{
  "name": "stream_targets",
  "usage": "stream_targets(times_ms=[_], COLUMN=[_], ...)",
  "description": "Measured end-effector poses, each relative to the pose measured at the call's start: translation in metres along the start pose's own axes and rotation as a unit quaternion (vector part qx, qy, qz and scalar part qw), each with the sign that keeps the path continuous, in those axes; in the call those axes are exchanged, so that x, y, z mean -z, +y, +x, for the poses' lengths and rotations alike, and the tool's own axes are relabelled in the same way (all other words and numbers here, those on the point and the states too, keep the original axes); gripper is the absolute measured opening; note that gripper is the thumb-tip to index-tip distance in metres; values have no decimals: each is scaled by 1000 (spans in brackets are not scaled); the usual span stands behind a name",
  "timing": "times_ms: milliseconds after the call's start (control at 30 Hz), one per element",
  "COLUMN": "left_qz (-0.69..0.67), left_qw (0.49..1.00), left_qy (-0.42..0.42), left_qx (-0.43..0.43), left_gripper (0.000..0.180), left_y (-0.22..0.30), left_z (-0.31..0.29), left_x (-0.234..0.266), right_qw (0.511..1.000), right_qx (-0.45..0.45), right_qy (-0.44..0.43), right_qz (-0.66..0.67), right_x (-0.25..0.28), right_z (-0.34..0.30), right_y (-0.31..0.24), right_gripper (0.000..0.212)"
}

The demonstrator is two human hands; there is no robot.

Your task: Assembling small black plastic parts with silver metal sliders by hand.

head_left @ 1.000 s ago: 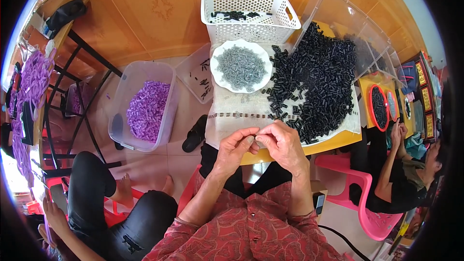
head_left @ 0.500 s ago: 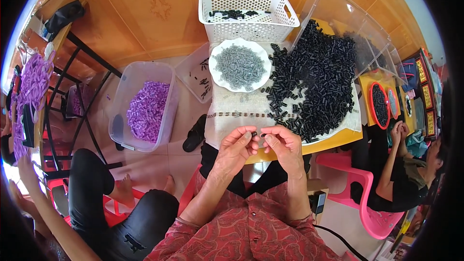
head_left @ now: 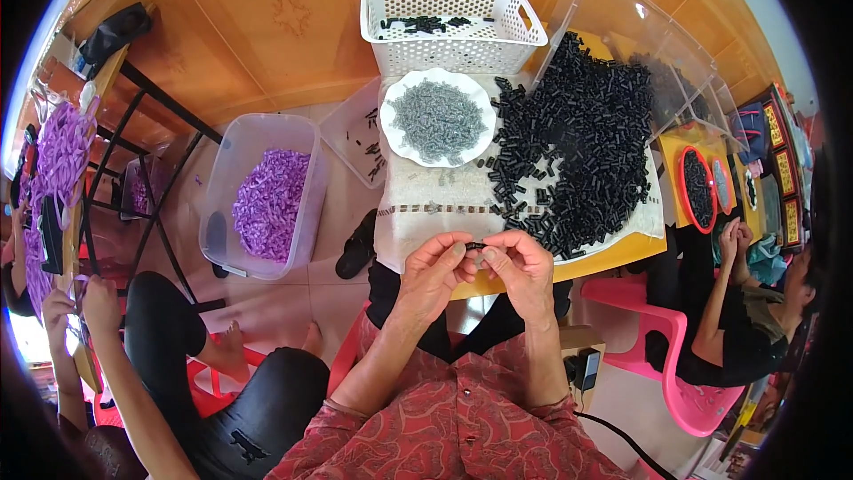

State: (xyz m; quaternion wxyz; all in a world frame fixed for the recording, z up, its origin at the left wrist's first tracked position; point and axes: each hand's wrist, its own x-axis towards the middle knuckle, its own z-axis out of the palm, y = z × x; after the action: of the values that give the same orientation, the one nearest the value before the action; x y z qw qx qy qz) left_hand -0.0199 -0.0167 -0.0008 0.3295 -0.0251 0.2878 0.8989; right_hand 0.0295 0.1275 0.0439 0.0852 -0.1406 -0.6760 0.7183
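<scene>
Near the front edge of the table, my left hand (head_left: pixel 430 274) pinches a small black tube (head_left: pixel 474 247) between thumb and fingertips. My right hand (head_left: pixel 521 277) closes on its other end, and the fingertips of both hands nearly touch. Whether this is one piece or two joined ones is too small to tell. Beyond the hands, a large heap of black tubes (head_left: pixel 591 142) covers the right side of the white cloth (head_left: pixel 413 236). A white scalloped plate (head_left: pixel 388 129) of small clear grey pieces (head_left: pixel 440 116) stands left of the heap.
Behind the plate stands a white perforated basket (head_left: pixel 418 58) with some black tubes. A clear bin (head_left: pixel 306 138) of purple strips is on the floor at left. One person works with purple ribbons at far left; another sits on a pink chair (head_left: pixel 680 364) at right.
My hands have come together: the black pieces held apart in each hand now meet between the fingertips. At far left, the other person's hands have come together around a purple strip.
</scene>
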Motion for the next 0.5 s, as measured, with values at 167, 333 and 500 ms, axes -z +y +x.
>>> stream_targets(times_ms=[167,333,500], left_qz=[13,17,-27], left_qw=[999,997,998], left_qy=[-35,-56,-33], left_qx=[-21,-49,-45], left_gripper=[26,28,28], left_y=[-1,-3,0], left_z=[-1,0,-2], left_x=[2,4,1], right_qw=[1000,998,998], right_qx=[29,51,53], right_qy=[1,-17,-18], right_qz=[-12,-34,-14], right_x=[-2,-5,-12], right_z=[-3,-7,-12], right_y=[-2,-5,-5], right_gripper=[11,9,9])
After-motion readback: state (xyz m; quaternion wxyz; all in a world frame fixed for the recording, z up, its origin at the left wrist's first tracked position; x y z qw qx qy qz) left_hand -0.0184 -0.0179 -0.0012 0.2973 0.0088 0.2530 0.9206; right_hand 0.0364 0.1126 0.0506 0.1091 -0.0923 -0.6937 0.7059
